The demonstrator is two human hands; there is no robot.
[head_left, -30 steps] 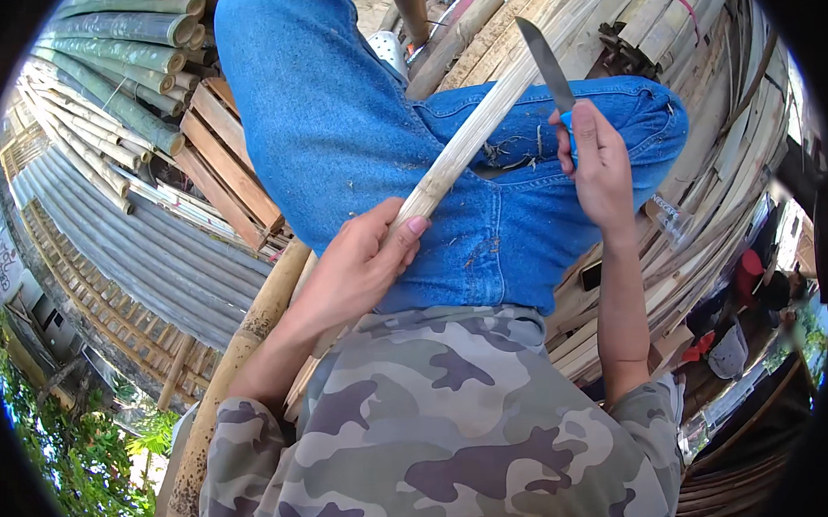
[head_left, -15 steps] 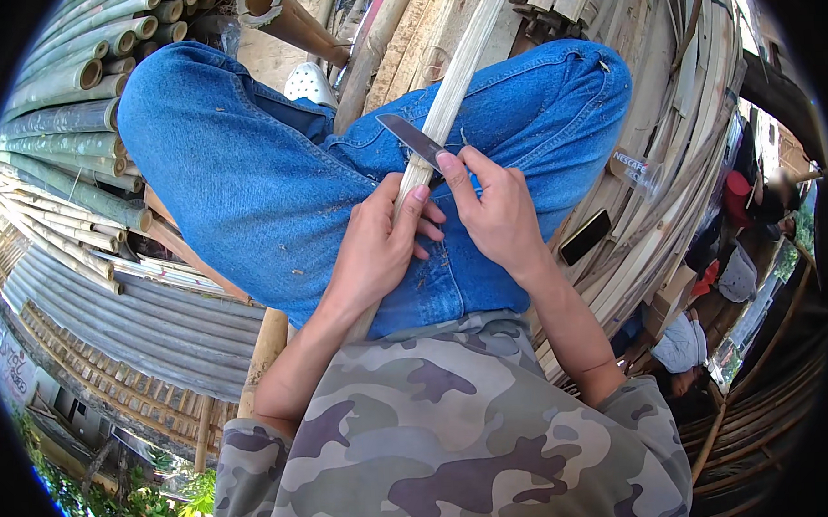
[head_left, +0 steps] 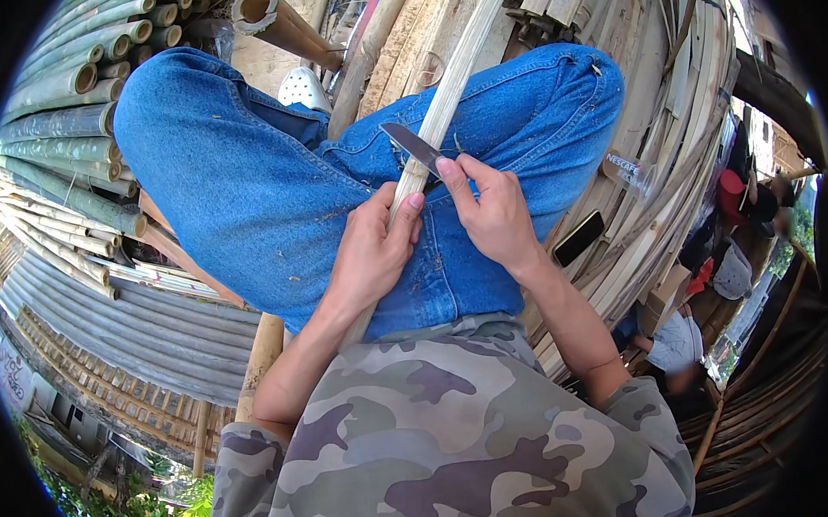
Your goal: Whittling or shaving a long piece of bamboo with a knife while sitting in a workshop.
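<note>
A long pale bamboo strip (head_left: 452, 91) runs from my waist up between my knees, over my lap. My left hand (head_left: 373, 246) is closed around it, thumb along its upper face. In my right hand (head_left: 493, 210) is a knife (head_left: 411, 147), its thumb pressed at the base of the blade. The dark blade lies across the strip just beyond my left hand, its tip pointing up and left. The knife's handle is mostly hidden inside my right hand.
Cut bamboo poles (head_left: 62, 107) are stacked at the left. Split bamboo strips (head_left: 669, 131) lie along the right, with a black phone (head_left: 579, 239) and a clear plastic cup (head_left: 622, 167) on them. A thick hollow bamboo (head_left: 287, 28) stands ahead. Another person (head_left: 677, 340) sits far right.
The fingers of my left hand have curled in around the strip. The knife stays across it in almost the same place, and the whole view has shifted slightly.
</note>
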